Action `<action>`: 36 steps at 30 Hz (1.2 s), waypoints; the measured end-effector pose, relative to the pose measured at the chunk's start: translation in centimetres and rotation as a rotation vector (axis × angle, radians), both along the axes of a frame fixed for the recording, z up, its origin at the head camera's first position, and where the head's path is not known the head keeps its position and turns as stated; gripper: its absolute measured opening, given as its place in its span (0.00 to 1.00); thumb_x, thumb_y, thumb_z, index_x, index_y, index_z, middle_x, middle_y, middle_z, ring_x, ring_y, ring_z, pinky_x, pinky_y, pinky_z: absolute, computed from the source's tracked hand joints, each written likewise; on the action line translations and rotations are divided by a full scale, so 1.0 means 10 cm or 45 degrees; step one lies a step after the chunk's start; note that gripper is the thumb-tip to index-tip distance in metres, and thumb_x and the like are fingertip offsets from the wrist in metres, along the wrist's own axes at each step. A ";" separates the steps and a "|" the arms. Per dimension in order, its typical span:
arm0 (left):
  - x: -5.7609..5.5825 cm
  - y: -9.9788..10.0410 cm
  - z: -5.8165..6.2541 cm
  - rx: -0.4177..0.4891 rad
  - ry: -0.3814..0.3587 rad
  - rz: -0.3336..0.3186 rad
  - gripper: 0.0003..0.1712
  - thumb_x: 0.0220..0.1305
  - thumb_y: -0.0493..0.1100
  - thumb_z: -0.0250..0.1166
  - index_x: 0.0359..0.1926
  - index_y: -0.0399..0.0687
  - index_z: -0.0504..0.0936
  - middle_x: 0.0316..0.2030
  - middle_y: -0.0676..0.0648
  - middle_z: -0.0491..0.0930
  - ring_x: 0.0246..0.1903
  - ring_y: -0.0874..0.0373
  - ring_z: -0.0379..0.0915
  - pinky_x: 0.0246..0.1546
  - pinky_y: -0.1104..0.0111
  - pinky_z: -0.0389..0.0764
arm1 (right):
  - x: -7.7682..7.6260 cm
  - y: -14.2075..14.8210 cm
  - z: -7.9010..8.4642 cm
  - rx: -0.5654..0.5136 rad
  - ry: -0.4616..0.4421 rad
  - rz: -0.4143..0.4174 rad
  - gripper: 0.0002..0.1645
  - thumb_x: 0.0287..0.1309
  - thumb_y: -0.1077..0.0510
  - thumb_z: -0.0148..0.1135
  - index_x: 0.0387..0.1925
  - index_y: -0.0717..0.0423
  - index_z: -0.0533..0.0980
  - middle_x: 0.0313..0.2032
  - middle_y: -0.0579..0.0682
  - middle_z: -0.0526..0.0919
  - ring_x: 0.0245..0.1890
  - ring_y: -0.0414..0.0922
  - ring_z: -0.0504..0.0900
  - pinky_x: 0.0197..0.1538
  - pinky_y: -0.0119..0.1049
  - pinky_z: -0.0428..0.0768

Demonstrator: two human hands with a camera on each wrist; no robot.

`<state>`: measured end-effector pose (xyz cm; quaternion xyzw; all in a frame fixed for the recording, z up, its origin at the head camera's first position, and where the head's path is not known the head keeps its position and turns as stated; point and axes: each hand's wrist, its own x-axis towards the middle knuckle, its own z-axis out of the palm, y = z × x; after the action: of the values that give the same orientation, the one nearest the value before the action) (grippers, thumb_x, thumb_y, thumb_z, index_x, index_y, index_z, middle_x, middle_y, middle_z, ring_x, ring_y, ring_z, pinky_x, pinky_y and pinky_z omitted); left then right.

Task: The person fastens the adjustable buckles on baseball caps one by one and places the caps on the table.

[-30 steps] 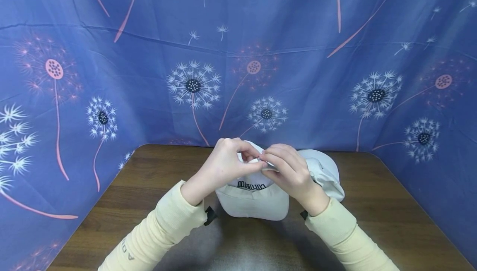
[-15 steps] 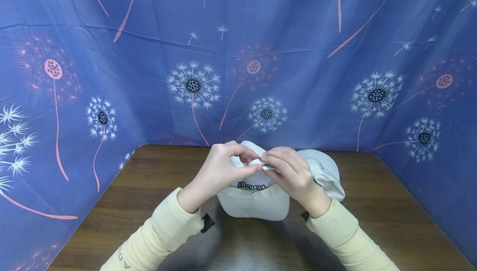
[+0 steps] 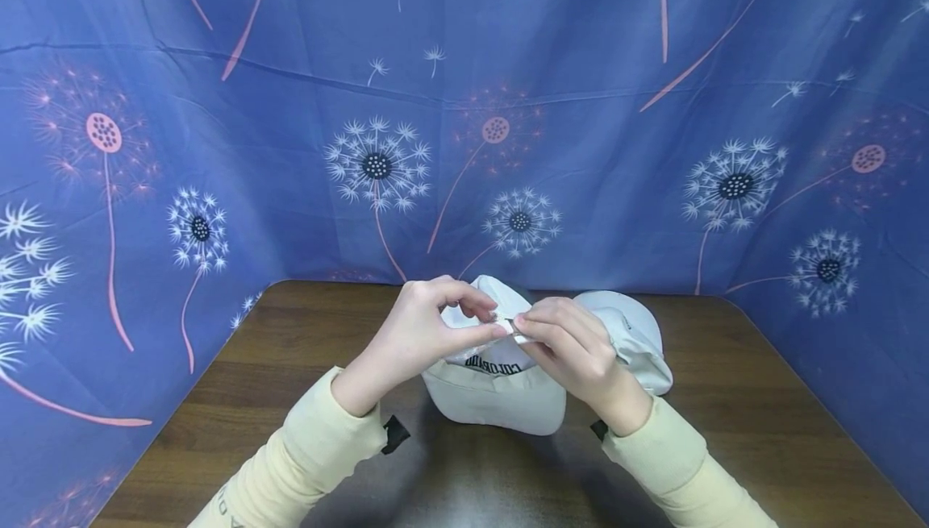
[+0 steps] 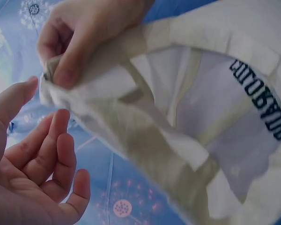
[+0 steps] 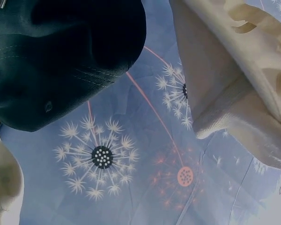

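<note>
A white cap (image 3: 493, 399) with dark COLORADO lettering is held up at the middle of the head view, its brim toward me. My right hand (image 3: 584, 351) pinches its back strap; in the left wrist view the right thumb (image 4: 68, 75) presses the strap beside a small metal piece (image 4: 47, 77). My left hand (image 3: 417, 322) is at the strap's free end (image 4: 46, 93), thumb and fingers spread around it. The left wrist view looks into the cap's inside (image 4: 201, 103), and there the left hand (image 4: 33, 159) has loosely bent fingers. The right hand is not seen in the right wrist view.
A second white cap (image 3: 639, 342) lies crumpled behind and right of the right hand. A dark teal cap (image 5: 75, 61) fills the upper left of the right wrist view. The brown wooden table (image 3: 305, 334) ends at a blue dandelion curtain (image 3: 290, 149).
The left hand has drawn back slightly left and its fingers have parted at the strap. The right hand has shifted a little down and right, still pinching.
</note>
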<state>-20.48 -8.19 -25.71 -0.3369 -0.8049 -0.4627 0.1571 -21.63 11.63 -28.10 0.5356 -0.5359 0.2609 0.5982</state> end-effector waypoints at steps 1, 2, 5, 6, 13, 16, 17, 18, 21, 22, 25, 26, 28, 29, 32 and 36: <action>-0.01 -0.02 0.00 -0.001 -0.020 0.008 0.13 0.47 0.48 0.75 0.34 0.51 0.87 0.29 0.59 0.82 0.31 0.66 0.77 0.36 0.69 0.76 | 0.01 0.00 0.00 -0.003 0.003 0.003 0.13 0.57 0.65 0.62 0.20 0.70 0.78 0.20 0.58 0.80 0.19 0.51 0.78 0.30 0.38 0.81; -0.02 -0.05 0.01 -0.005 -0.041 0.025 0.12 0.47 0.48 0.75 0.35 0.51 0.87 0.29 0.60 0.83 0.31 0.66 0.77 0.36 0.68 0.76 | 0.01 0.00 0.00 -0.007 0.006 0.008 0.14 0.57 0.65 0.62 0.19 0.70 0.78 0.20 0.58 0.80 0.19 0.51 0.78 0.29 0.38 0.81; -0.08 -0.12 0.00 -0.024 -0.117 0.079 0.11 0.50 0.48 0.74 0.36 0.52 0.87 0.29 0.60 0.83 0.31 0.67 0.78 0.36 0.67 0.79 | 0.02 0.01 0.00 -0.015 0.015 0.031 0.14 0.57 0.66 0.62 0.19 0.70 0.77 0.19 0.58 0.80 0.18 0.52 0.78 0.30 0.39 0.81; -0.11 -0.14 -0.01 -0.033 -0.149 0.098 0.11 0.51 0.48 0.73 0.36 0.52 0.86 0.29 0.59 0.84 0.31 0.68 0.78 0.36 0.67 0.80 | 0.03 0.01 0.00 -0.016 0.013 0.037 0.14 0.58 0.66 0.62 0.19 0.70 0.77 0.19 0.58 0.80 0.19 0.52 0.78 0.30 0.39 0.81; -0.30 -0.30 -0.15 -0.119 -0.347 0.197 0.12 0.54 0.47 0.71 0.39 0.49 0.85 0.32 0.55 0.85 0.33 0.65 0.81 0.37 0.68 0.80 | 0.07 0.02 0.02 -0.017 0.030 0.113 0.14 0.56 0.66 0.63 0.19 0.71 0.78 0.18 0.60 0.80 0.18 0.52 0.77 0.28 0.39 0.80; -0.36 -0.34 -0.23 -0.145 -0.401 0.218 0.13 0.53 0.47 0.71 0.39 0.49 0.85 0.32 0.54 0.85 0.32 0.64 0.80 0.36 0.68 0.80 | 0.09 0.02 0.03 -0.030 0.046 0.124 0.13 0.56 0.67 0.63 0.19 0.71 0.77 0.18 0.60 0.80 0.18 0.52 0.77 0.27 0.39 0.79; -0.38 -0.35 -0.26 -0.152 -0.411 0.225 0.13 0.52 0.47 0.72 0.39 0.50 0.85 0.32 0.54 0.85 0.32 0.64 0.80 0.36 0.68 0.80 | 0.09 0.01 0.04 -0.034 0.051 0.131 0.13 0.55 0.67 0.63 0.18 0.71 0.77 0.18 0.60 0.79 0.17 0.52 0.77 0.27 0.39 0.79; -0.39 -0.36 -0.28 -0.156 -0.419 0.228 0.13 0.52 0.47 0.72 0.39 0.50 0.85 0.33 0.53 0.85 0.32 0.63 0.80 0.36 0.67 0.80 | 0.10 0.01 0.04 -0.038 0.057 0.138 0.13 0.55 0.67 0.64 0.18 0.71 0.77 0.17 0.60 0.79 0.17 0.52 0.77 0.27 0.39 0.79; -0.44 -0.39 -0.37 -0.169 -0.442 0.235 0.14 0.51 0.46 0.72 0.40 0.49 0.85 0.34 0.52 0.85 0.33 0.62 0.80 0.37 0.67 0.79 | 0.11 0.00 0.07 -0.039 0.076 0.161 0.14 0.55 0.66 0.64 0.18 0.71 0.77 0.17 0.60 0.79 0.17 0.52 0.77 0.27 0.39 0.79; -0.46 -0.40 -0.40 -0.176 -0.449 0.236 0.14 0.51 0.46 0.72 0.40 0.49 0.84 0.34 0.51 0.85 0.33 0.62 0.80 0.37 0.66 0.79 | 0.12 -0.01 0.07 -0.033 0.078 0.169 0.14 0.55 0.66 0.65 0.18 0.71 0.77 0.17 0.61 0.79 0.17 0.51 0.77 0.28 0.39 0.79; -0.51 -0.43 -0.50 -0.204 -0.482 0.232 0.17 0.50 0.46 0.73 0.42 0.47 0.84 0.35 0.50 0.84 0.34 0.61 0.79 0.38 0.66 0.79 | 0.15 -0.01 0.10 -0.014 0.092 0.178 0.13 0.55 0.66 0.65 0.18 0.70 0.77 0.17 0.60 0.79 0.17 0.51 0.77 0.28 0.39 0.79; -0.53 -0.44 -0.53 -0.212 -0.497 0.226 0.18 0.50 0.46 0.73 0.42 0.46 0.84 0.35 0.50 0.84 0.34 0.61 0.79 0.38 0.65 0.79 | 0.16 -0.02 0.10 -0.008 0.095 0.179 0.13 0.55 0.66 0.65 0.18 0.70 0.77 0.17 0.60 0.79 0.17 0.50 0.77 0.28 0.39 0.79; -0.56 -0.45 -0.59 -0.230 -0.525 0.196 0.20 0.50 0.47 0.73 0.44 0.45 0.84 0.34 0.50 0.84 0.34 0.61 0.79 0.38 0.65 0.79 | 0.19 -0.02 0.12 0.005 0.101 0.178 0.13 0.55 0.66 0.65 0.18 0.70 0.78 0.17 0.60 0.79 0.18 0.50 0.77 0.28 0.38 0.79; -0.57 -0.45 -0.61 -0.235 -0.544 0.178 0.21 0.49 0.48 0.74 0.44 0.45 0.83 0.34 0.50 0.84 0.34 0.60 0.79 0.37 0.65 0.79 | 0.20 -0.02 0.13 0.009 0.105 0.176 0.13 0.55 0.66 0.65 0.18 0.69 0.78 0.17 0.59 0.79 0.18 0.50 0.77 0.27 0.38 0.79; -0.60 -0.45 -0.66 -0.217 -0.641 0.108 0.22 0.50 0.49 0.73 0.46 0.45 0.83 0.35 0.50 0.84 0.36 0.60 0.79 0.39 0.65 0.78 | 0.22 -0.02 0.14 0.023 0.104 0.179 0.13 0.55 0.65 0.65 0.19 0.69 0.78 0.17 0.59 0.79 0.18 0.50 0.77 0.27 0.38 0.79; -0.63 -0.45 -0.72 -0.149 -0.819 0.017 0.22 0.51 0.48 0.73 0.47 0.43 0.82 0.36 0.48 0.83 0.37 0.58 0.78 0.41 0.62 0.79 | 0.24 -0.01 0.13 0.030 0.097 0.177 0.13 0.56 0.65 0.64 0.19 0.69 0.78 0.17 0.59 0.80 0.18 0.49 0.77 0.27 0.38 0.78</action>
<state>-26.75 -12.71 -32.90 -0.1766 -0.8406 -0.4974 -0.1217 -19.20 11.51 -26.75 0.5881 -0.4772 0.2750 0.5923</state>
